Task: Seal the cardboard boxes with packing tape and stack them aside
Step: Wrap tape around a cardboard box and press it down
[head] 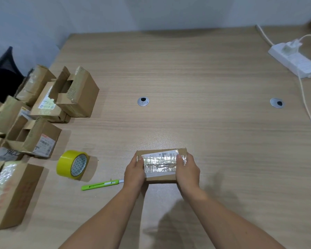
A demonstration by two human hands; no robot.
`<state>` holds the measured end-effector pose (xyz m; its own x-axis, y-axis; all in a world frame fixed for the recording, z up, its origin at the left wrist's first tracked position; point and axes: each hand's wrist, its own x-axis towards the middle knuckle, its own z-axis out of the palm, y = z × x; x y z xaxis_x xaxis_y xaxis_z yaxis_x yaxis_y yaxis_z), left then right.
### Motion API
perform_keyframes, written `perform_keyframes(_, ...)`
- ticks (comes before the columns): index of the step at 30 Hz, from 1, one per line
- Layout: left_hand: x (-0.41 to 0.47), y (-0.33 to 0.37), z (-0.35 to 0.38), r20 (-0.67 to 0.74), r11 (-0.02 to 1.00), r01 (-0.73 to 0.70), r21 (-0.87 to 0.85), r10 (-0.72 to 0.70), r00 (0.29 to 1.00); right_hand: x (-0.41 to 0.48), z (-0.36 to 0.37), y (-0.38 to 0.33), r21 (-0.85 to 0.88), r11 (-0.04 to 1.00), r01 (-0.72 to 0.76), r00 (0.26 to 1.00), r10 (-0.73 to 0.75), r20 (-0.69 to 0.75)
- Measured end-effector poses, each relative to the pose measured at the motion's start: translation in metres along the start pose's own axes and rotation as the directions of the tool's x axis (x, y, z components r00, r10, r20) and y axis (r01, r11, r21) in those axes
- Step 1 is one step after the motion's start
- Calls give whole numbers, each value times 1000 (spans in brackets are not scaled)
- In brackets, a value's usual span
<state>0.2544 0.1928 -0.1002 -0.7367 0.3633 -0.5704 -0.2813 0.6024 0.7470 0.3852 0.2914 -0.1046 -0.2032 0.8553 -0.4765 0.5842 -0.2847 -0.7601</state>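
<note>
A light wood-grain table (205, 78) meets a pale grey wall (115, 13) at the far side. On it lie 2 round grey cable grommets (143, 101), 1 white power strip (294, 62) far right, 1 yellow roll of packing tape (72, 164), 1 green utility knife (101, 185) and at least 7 brown cardboard boxes (79, 94) crowded at the left. Near centre sits 1 small taped cardboard box (160, 164); the left hand (135, 173) and the right hand (187, 171) each curl round 1 end.

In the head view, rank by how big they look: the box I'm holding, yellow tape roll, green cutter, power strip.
1. box, largest.
2. power strip, looks nearly as big but lies farther off, so that order is unsure.
3. tape roll.
4. green cutter, long but thinnest, smallest.
</note>
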Motion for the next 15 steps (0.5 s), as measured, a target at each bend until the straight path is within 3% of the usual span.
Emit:
perform_keyframes(7, -2, 2, -5, 53, 996, 37, -78, -33, 998, -6, -11, -4, 39, 999, -11, 997, 8, 74)
perform_keyframes(10, -20, 10, -3, -20, 997, -75, -18, 74, 997, -11, -13, 1, 75, 997, -25, 986, 13, 163)
perform_keyframes(15, -28, -1, -1, -32, 980, -173, 100, 177, 984, -12, 0, 13, 30, 1000, -9, 990, 4, 144)
